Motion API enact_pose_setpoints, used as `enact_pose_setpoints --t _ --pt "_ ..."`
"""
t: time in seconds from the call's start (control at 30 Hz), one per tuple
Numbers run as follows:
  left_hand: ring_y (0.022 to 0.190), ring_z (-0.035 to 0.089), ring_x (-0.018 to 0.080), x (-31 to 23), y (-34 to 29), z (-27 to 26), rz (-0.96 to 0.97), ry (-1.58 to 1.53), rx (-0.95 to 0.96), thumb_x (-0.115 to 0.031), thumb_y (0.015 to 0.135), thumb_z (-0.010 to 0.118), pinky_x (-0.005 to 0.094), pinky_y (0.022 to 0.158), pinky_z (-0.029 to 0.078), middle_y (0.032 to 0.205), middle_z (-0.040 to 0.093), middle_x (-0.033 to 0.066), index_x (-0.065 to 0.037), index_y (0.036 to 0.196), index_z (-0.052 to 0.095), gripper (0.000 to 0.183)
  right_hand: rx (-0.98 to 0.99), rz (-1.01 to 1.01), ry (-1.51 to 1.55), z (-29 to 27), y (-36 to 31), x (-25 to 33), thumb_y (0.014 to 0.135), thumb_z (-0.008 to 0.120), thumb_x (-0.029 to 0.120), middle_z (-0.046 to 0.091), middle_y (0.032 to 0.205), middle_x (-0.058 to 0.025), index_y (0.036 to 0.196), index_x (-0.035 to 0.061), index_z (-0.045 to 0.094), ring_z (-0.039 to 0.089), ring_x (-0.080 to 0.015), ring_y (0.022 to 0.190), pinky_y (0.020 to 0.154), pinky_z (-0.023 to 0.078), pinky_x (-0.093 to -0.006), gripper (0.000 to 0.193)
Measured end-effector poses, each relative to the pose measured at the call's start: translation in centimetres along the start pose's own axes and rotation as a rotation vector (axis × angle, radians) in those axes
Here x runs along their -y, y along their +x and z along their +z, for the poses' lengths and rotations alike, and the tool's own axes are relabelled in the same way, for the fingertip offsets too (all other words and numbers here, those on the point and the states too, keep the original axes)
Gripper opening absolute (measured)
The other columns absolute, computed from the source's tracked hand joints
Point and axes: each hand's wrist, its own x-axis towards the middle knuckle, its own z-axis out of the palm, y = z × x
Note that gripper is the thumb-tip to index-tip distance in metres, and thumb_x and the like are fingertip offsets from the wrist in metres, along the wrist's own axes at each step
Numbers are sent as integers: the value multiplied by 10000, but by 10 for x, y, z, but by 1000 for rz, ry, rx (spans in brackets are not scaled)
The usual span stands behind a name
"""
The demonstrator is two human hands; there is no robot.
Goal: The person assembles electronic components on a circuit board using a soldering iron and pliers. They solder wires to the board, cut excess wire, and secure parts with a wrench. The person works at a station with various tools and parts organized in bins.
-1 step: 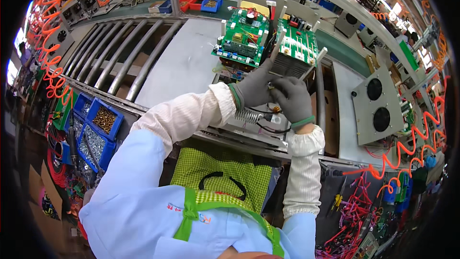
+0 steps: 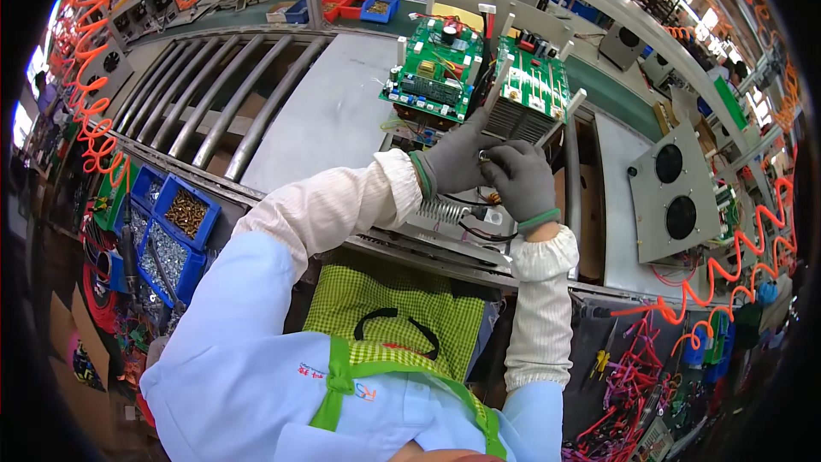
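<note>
My left hand (image 2: pixel 457 158) and my right hand (image 2: pixel 522 182), both in grey gloves, meet over the near edge of an open electronic unit. At my right fingertips shows a small shiny metal piece (image 2: pixel 484 155), pinched and too small to name. The left fingers are bent close beside it; what they hold, if anything, is hidden. Just beyond stand a green circuit board (image 2: pixel 432 64) on the left and another green board (image 2: pixel 532 81) over a dark finned heat sink (image 2: pixel 513 120). Below my hands lie a metal coil (image 2: pixel 440 209) and black cables (image 2: pixel 487 233).
Metal rollers (image 2: pixel 224 107) run to the left of a pale metal plate (image 2: pixel 321 111). Blue bins (image 2: pixel 190 212) of screws and fasteners hang at the left. A panel with two fans (image 2: pixel 676 188) stands at the right, near orange coiled hoses (image 2: pixel 727 269). Pink-red wires (image 2: pixel 629 376) lie below.
My right fingers have shifted slightly around the small metal piece, which shows a little differently. The unit with its boards sits very slightly further right in view. Otherwise both hands stay in place.
</note>
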Motion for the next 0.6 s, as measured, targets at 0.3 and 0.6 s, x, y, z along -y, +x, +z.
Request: enact_pose_setpoints --t 0.3,0.6 --pt "961 622 208 7 9 -21 152 618 57 -476 973 412 390 871 503 1109 618 96 -31 1191 525 508 -257 61 176 20 1 -8 811 667 129 643 898 -105 952 89 627 617 -301 811 718 497 -398 152" --pt "841 634 364 -15 -3 -8 26 1952 24 -325 894 551 462 742 500 868 655 175 -52 963 608 287 27 919 1313 90 -50 -59 846 608 29 652 934 -133 1077 -23 611 653 -178 791 664 552 -239 236"
